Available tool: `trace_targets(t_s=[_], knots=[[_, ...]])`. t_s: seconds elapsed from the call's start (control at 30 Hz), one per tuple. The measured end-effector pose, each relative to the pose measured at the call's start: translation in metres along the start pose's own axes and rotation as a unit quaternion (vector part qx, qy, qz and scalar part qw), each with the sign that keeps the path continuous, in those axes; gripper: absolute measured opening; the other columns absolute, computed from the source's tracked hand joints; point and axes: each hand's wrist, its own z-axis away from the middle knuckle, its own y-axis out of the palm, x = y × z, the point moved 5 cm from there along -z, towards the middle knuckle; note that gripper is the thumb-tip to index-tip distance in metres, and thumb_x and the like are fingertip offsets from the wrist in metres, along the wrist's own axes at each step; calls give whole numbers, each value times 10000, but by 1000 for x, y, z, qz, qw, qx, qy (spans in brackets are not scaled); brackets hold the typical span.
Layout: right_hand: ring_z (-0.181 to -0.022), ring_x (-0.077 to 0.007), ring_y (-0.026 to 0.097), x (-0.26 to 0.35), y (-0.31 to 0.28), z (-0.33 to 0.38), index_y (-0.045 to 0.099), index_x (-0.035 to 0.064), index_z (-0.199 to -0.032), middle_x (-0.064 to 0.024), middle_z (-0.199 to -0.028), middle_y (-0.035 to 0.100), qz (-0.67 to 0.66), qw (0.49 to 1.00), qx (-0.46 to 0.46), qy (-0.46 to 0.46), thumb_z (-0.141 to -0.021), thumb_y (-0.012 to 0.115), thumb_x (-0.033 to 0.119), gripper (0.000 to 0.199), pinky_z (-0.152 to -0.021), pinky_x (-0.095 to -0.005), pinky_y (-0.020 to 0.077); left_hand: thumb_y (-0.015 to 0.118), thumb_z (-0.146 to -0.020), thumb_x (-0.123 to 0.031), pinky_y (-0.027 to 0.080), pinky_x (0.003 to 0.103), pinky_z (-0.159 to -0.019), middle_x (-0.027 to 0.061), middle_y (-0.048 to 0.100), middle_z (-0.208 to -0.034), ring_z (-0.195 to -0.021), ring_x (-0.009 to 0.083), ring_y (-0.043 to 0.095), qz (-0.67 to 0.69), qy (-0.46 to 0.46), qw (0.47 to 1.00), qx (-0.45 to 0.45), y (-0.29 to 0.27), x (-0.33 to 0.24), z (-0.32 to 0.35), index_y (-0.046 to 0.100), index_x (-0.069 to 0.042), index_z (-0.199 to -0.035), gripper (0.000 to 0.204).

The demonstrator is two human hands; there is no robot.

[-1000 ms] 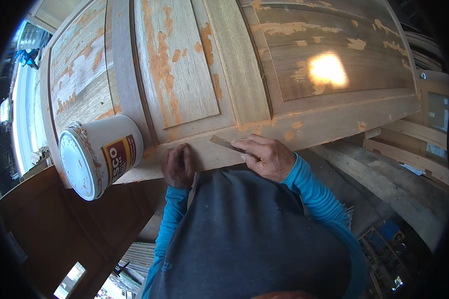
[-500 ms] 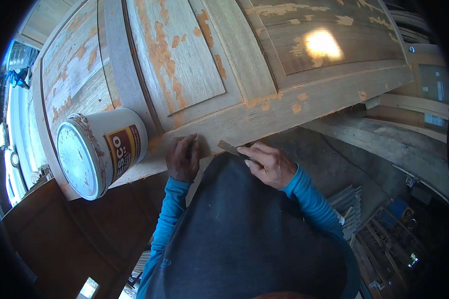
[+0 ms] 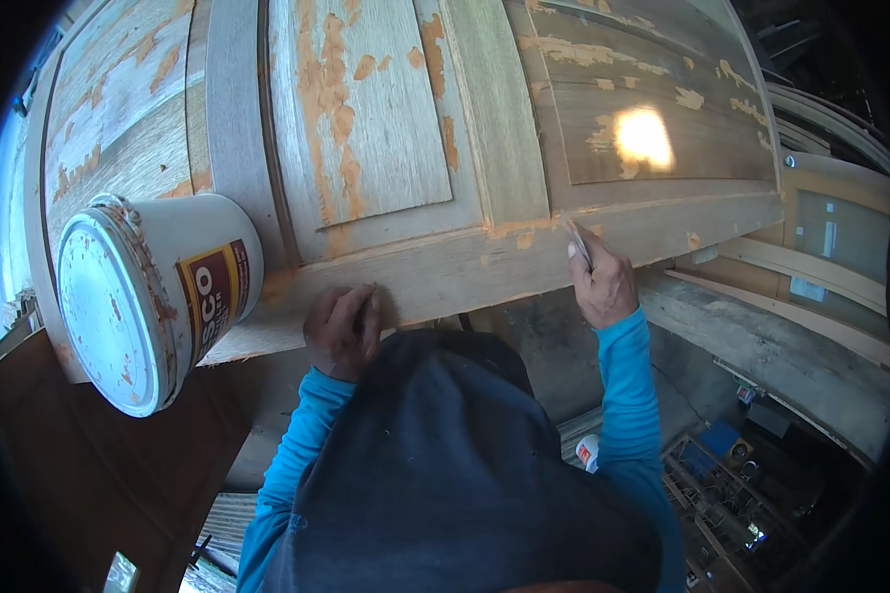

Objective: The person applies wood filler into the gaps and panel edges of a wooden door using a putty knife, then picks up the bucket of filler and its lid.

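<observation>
A panelled wooden door (image 3: 425,275) lies flat before me, with orange-brown filler patches (image 3: 341,124) spread over its panels and frame. My right hand (image 3: 606,285) grips a putty knife (image 3: 577,239), whose blade meets the near rail beside a smear of filler (image 3: 519,228). Most of its handle is hidden in my fingers. Farther left, my left hand (image 3: 342,331) rests at the door's front edge with its fingers curled in. What those fingers hold, if anything, does not show.
A white bucket (image 3: 232,222) lies on its side on the door at left, its lid (image 3: 114,306) facing me. Below it leans a dark brown panel (image 3: 99,455). A thick beam (image 3: 752,331) and wooden frames (image 3: 811,272) stand right of the door. A small white container (image 3: 587,452) sits below.
My right hand has swung right and away from me, bringing the putty knife from before my body onto the rail. The view has shifted; my left hand stays at the door's edge.
</observation>
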Motion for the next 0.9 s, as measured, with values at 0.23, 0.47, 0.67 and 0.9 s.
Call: trace_targets(t_s=[0.23,0.47,0.67,0.9], knots=[[-914,-380,657,-37,-7,-109,496,177,-1540,-156,-1014,634,155,985,16,-80,-851,668,-37,742,-783,-477,551,732,-873,11,493,363,-581,110,628,-789,-641,255,624,-47,-81,996,-15,8,-2,-1,734,-66,-1058,200],[-809,-336,649,-35,-11,-169,424,182,-1594,-125,-908,635,202,965,65,-157,-786,703,-38,883,-716,-469,544,720,-914,-34,489,359,-548,97,641,-746,-594,242,611,-75,-128,988,-37,15,-3,-5,700,-57,-986,78],[-744,-293,628,-33,-12,-181,393,64,-1592,-110,-826,588,216,949,111,-199,-815,649,-19,822,-657,-437,539,702,-938,-61,494,382,-550,116,657,-748,-597,271,622,-104,-117,987,-29,18,-3,-8,631,-53,-985,85],[-768,-297,645,-30,-11,-177,390,-15,-1567,-132,-866,618,166,957,98,-217,-845,623,-18,759,-664,-438,546,697,-936,-66,493,391,-544,124,646,-729,-575,282,612,-120,-121,985,-37,20,2,0,621,-53,-978,88]])
